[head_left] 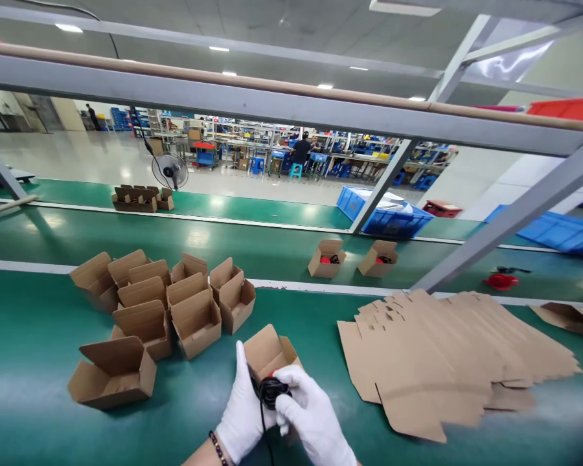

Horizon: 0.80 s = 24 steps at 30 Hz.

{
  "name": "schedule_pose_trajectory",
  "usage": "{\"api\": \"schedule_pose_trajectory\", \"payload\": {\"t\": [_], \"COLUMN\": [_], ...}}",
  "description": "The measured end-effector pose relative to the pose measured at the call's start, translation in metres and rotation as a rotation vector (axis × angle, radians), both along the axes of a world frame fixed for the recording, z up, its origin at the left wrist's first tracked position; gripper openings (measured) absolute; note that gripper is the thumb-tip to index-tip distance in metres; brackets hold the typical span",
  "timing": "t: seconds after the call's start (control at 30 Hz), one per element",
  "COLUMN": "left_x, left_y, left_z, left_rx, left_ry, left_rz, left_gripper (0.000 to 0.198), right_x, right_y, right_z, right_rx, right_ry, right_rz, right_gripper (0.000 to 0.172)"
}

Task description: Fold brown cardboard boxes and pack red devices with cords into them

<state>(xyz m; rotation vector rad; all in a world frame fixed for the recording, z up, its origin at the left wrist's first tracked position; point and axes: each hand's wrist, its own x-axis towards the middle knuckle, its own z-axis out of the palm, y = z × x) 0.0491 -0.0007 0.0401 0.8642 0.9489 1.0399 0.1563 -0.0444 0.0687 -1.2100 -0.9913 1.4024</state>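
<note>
Both my hands wear white gloves and meet at the bottom middle. My left hand grips a small open cardboard box at its near left side, with the thumb pointing up along it. My right hand has its thumb and fingers closed on a coiled black cable at the box's near side. One strand of the cable hangs down between my hands. A bit of red shows behind the coil; the rest of that part is hidden, as is the box's lower portion.
Several open cardboard boxes stand at left on the green bench. Flattened cardboard blanks are piled at right. Beyond are two boxes with red and black contents, a red part with a black cable, a blue crate and slanting metal posts.
</note>
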Motion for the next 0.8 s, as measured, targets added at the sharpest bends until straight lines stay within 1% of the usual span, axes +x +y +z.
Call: {"api": "schedule_pose_trajectory", "payload": {"t": [0.03,0.1,0.13,0.17,0.2,0.27,0.3,0.33,0.37,0.4,0.43,0.5,0.53,0.6,0.7,0.73,0.8], "left_x": [-0.001,-0.008,-0.013,-0.019,-0.023,-0.03,-0.031,-0.032,-0.032,-0.031,-0.031,-0.031,-0.031,-0.032,-0.034,-0.035,-0.037], "left_y": [-0.002,-0.006,-0.009,-0.011,-0.014,-0.018,-0.019,-0.02,-0.02,-0.019,-0.017,-0.014,-0.012,-0.01,-0.008,-0.008,-0.006], "left_z": [-0.001,-0.012,-0.021,-0.031,-0.042,-0.06,-0.066,-0.069,-0.07,-0.068,-0.066,-0.062,-0.061,-0.063,-0.074,-0.077,-0.078], "left_rx": [0.049,0.197,0.305,0.386,0.53,0.768,0.858,0.911,0.942,0.959,0.968,0.955,0.945,0.937,0.888,0.85,0.792], "left_ry": [0.072,0.242,0.346,0.415,0.553,0.78,0.869,0.922,0.957,0.979,0.99,0.986,0.97,0.937,0.93,0.916,0.834], "left_rz": [0.019,0.113,0.173,0.215,0.266,0.311,0.318,0.317,0.32,0.325,0.329,0.303,0.28,0.252,0.276,0.273,0.224], "left_gripper": [0.089,0.071,0.068,0.076,0.074,0.071,0.07,0.071,0.072,0.071,0.07,0.067,0.066,0.068,0.079,0.083,0.089], "right_x": [0.002,0.011,0.017,0.023,0.028,0.035,0.036,0.035,0.032,0.029,0.024,0.017,0.014,0.013,0.015,0.016,0.016], "right_y": [-0.002,-0.004,-0.004,-0.004,-0.002,0.003,0.007,0.011,0.016,0.022,0.028,0.041,0.047,0.055,0.054,0.05,0.043], "right_z": [0.002,0.006,0.008,0.009,0.009,0.005,0.001,-0.003,-0.007,-0.012,-0.016,-0.021,-0.021,-0.017,0.0,0.006,0.017], "right_rx": [0.018,0.047,0.055,0.068,0.099,0.24,0.347,0.463,0.564,0.634,0.668,0.655,0.631,0.596,0.557,0.526,0.418], "right_ry": [0.003,-0.061,-0.119,-0.189,-0.27,-0.473,-0.595,-0.728,-0.88,-1.033,-1.169,-1.358,-1.406,-1.433,-1.455,-1.447,-1.399], "right_rz": [-0.005,-0.032,-0.053,-0.08,-0.117,-0.195,-0.22,-0.229,-0.21,-0.163,-0.095,0.038,0.098,0.191,0.293,0.312,0.346], "right_gripper": [0.028,0.027,0.027,0.027,0.028,0.024,0.022,0.02,0.021,0.024,0.027,0.029,0.027,0.02,0.015,0.019,0.032]}}
